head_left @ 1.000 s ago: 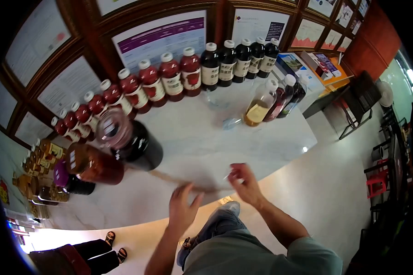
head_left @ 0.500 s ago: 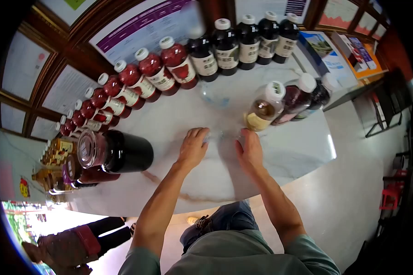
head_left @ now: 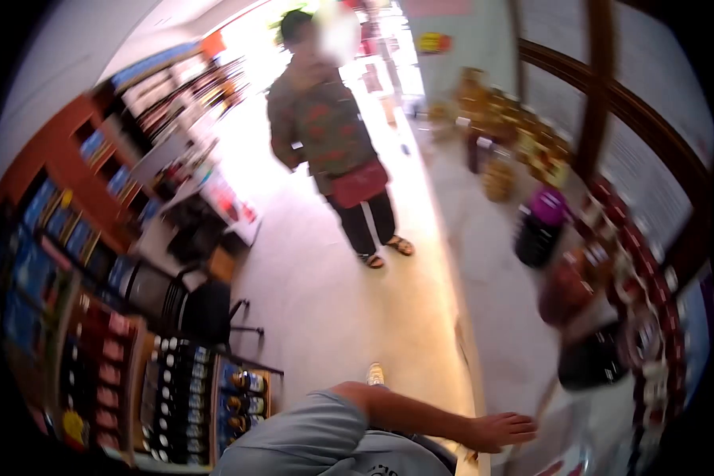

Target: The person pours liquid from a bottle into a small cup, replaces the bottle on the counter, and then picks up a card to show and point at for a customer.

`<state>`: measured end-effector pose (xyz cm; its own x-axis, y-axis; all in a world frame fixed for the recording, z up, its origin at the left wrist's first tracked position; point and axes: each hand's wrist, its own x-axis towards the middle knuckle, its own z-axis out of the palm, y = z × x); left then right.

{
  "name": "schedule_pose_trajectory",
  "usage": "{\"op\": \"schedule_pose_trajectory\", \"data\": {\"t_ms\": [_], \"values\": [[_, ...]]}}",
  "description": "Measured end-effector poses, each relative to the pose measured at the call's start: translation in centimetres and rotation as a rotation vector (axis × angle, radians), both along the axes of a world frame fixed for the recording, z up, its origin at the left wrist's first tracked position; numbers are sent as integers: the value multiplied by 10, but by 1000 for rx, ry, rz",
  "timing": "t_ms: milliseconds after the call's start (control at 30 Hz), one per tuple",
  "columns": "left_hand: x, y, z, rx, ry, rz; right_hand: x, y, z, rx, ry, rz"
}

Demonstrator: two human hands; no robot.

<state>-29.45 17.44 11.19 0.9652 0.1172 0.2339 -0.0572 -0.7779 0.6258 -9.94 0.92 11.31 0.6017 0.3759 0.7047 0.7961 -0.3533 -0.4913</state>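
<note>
My left hand reaches across to the right and lies over the marble counter near its front edge. Its fingers are stretched out, with nothing seen in them. The nearest large thing is a big dark jar further along the counter. Behind that jar runs a row of red bottles with white labels, blurred by motion. My right hand is out of view.
A person with a red bag stands in the aisle. A purple-lidded jar and amber jars line the counter. At left are a black office chair and shelves of dark bottles.
My view has swung left, from the counter's bottles toward the aisle and the person. My right hand has left the view. My left hand's fingers, bent before, are now stretched out.
</note>
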Motion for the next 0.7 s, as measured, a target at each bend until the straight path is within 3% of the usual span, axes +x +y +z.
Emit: {"op": "schedule_pose_trajectory", "data": {"t_ms": [33, 67, 100, 200, 233, 333, 433, 467, 533, 600, 633, 700], "values": [[-48, 12, -20, -59, 33, 107, -26, 16, -18, -167, 206, 85], [-108, 26, -11, -64, 95, 202, -72, 49, -11, -253, 16, 251], [-158, 36, -15, -131, 145, 349, -109, 77, -1, -419, 27, 518], [-314, 56, -41, -297, 162, 789, -237, 178, -32, -378, 14, 1041], [-359, 58, -44, -363, 118, 943, -293, 208, -10, -383, 131, 1115], [-479, 69, -57, -484, 70, 1279, -399, 302, -37, -428, 17, 1326], [-565, 88, -54, -590, -56, 1487, -456, 370, -105, -658, 116, 1327], [-593, 93, -52, -625, -105, 1532, -477, 385, -105, -898, 277, 1217], [-649, 114, -42, -595, -119, 1580, -484, 420, -182, -1080, 314, 1124], [-706, 146, -32, -626, -78, 1608, -527, 450, -164, -1445, 162, 1044], [-731, 163, -51, -592, -88, 1617, -489, 464, -263, -1490, -162, 1247], [-794, 208, -44, -576, -162, 1641, -532, 492, -249, -1711, -7, 1097]]}}
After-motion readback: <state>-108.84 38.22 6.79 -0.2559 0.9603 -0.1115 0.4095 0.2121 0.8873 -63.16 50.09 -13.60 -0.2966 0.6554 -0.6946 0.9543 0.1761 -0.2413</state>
